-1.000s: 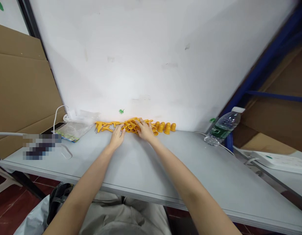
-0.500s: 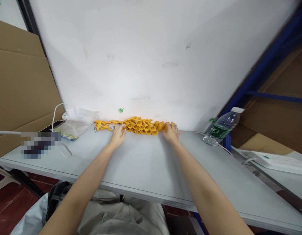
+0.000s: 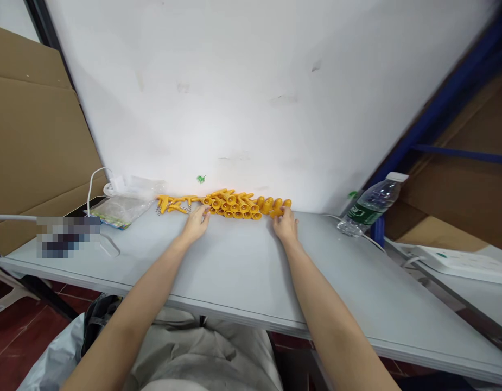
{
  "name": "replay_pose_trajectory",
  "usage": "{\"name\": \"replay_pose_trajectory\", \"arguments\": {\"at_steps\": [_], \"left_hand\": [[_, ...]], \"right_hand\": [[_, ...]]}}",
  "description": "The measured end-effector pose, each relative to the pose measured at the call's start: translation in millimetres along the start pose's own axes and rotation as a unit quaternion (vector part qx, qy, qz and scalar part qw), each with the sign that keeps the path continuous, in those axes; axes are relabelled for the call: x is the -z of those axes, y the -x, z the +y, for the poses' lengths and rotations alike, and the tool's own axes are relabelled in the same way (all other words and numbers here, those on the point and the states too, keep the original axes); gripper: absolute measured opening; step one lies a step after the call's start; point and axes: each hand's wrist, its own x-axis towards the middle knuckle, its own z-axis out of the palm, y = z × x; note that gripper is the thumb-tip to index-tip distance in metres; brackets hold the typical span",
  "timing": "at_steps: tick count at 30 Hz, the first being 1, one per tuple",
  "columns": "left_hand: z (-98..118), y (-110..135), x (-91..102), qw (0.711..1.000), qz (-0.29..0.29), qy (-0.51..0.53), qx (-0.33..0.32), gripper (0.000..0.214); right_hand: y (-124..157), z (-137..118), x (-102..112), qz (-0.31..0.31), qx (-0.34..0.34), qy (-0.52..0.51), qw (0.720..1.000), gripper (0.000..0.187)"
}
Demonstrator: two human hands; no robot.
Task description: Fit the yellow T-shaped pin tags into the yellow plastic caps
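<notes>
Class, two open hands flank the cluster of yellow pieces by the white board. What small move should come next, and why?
Probably slide both hands inward to bunch the cluster. The left hand and right hand lie open on the table at either side of the yellow pieces, which are strung out along the white board.

Your left hand (image 3: 196,224) and right hand (image 3: 286,228) are bare, and so are both forearms as far as they show. Over your lap you wear pale grey-beige trousers (image 3: 194,353), softly creased.
</notes>
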Motion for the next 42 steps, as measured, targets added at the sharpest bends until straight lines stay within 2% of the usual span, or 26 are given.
{"name": "replay_pose_trajectory", "arguments": {"at_steps": [4, 7, 11, 16, 19, 23, 28, 31, 37, 42], "left_hand": [[-2.9, -2.6, 2.7, 0.999, -0.006, -0.034, 0.012, 0.021], [-5.9, -5.5, 7.5, 0.994, 0.012, -0.084, 0.063, 0.022], [-7.6, -7.4, 11.4, 0.984, 0.028, -0.122, 0.125, 0.024], [-7.3, -6.2, 8.9, 0.983, 0.024, -0.128, 0.132, 0.023], [-7.1, -5.8, 8.1, 0.984, 0.019, -0.125, 0.128, 0.024], [-6.4, -5.8, 8.9, 0.984, 0.005, -0.126, 0.127, 0.023], [-7.3, -5.1, 8.0, 0.987, 0.008, -0.110, 0.120, 0.024], [-8.1, -4.8, 7.4, 0.987, 0.007, -0.108, 0.120, 0.024], [-6.1, -4.8, 8.3, 0.985, -0.006, -0.124, 0.118, 0.024], [-4.5, -4.7, 8.9, 0.981, 0.001, -0.132, 0.144, 0.023]], "right_hand": [[-1.7, 2.4, -0.1, 0.015, -0.022, -0.025, 0.999, 0.038], [-2.2, 4.2, -0.4, 0.025, -0.030, -0.042, 0.998, 0.042], [-2.0, 8.3, -0.3, 0.067, -0.019, -0.065, 0.995, 0.041], [-3.9, 12.0, -0.8, 0.130, 0.004, -0.077, 0.988, 0.039], [-4.5, 12.0, -1.2, 0.136, 0.014, -0.075, 0.988, 0.040], [-3.7, 10.6, -1.8, 0.109, 0.002, -0.053, 0.993, 0.043], [-5.5, 9.0, -3.8, -0.012, -0.079, 0.029, 0.996, 0.029], [-7.6, 8.6, -4.4, -0.047, -0.093, 0.053, 0.993, 0.031], [-7.7, 7.9, -3.3, -0.053, -0.094, 0.068, 0.992, 0.035], [-7.6, 7.2, -5.2, -0.051, -0.095, 0.074, 0.991, 0.037]]}}
